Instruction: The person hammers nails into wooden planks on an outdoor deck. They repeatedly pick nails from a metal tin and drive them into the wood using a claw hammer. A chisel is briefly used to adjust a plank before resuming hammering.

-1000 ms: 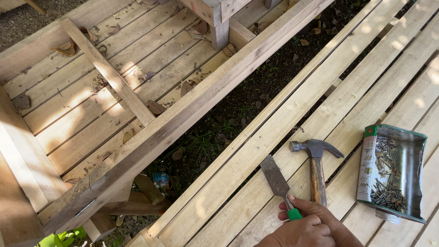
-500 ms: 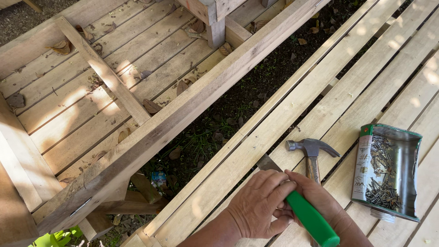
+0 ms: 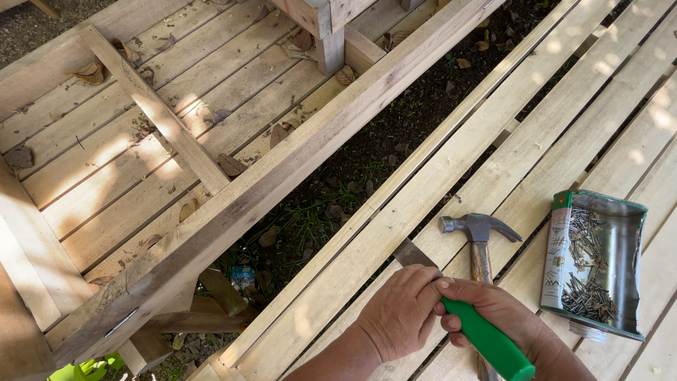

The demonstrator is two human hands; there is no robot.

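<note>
**Over the slatted boards: both hands now on the green-handled tool**

At the lower edge of the head view, the right hand (image 3: 493, 314) is wrapped closed around the green handle (image 3: 486, 342) of a flat-bladed tool, apparently a chisel or scraper, whose dull metal blade (image 3: 415, 254) points up and to the left and rests against a pale wooden slat (image 3: 395, 219). The left hand (image 3: 398, 317) lies over the blade near its junction with the handle, fingers curled down onto it; how firmly it presses cannot be told. A second ago only one hand was at the tool, which lay beside the hammer with most of its blade exposed; half a second ago the left hand had come onto it; now most of the blade is covered and only its tip shows. The two-handed grip suggests that the tool has passed from being picked up to being steadied against the wood.

Just right of the hands, a claw hammer (image 3: 479, 233) lies on the slats, head uppermost, its wooden handle running down behind the right hand. Further right, apart from both hands, an open container (image 3: 592, 261) cut along one side holds a heap of nails. Between the slats and a heavier timber beam (image 3: 282, 183), bare soil with dry leaves (image 3: 374, 162) is visible.
</note>
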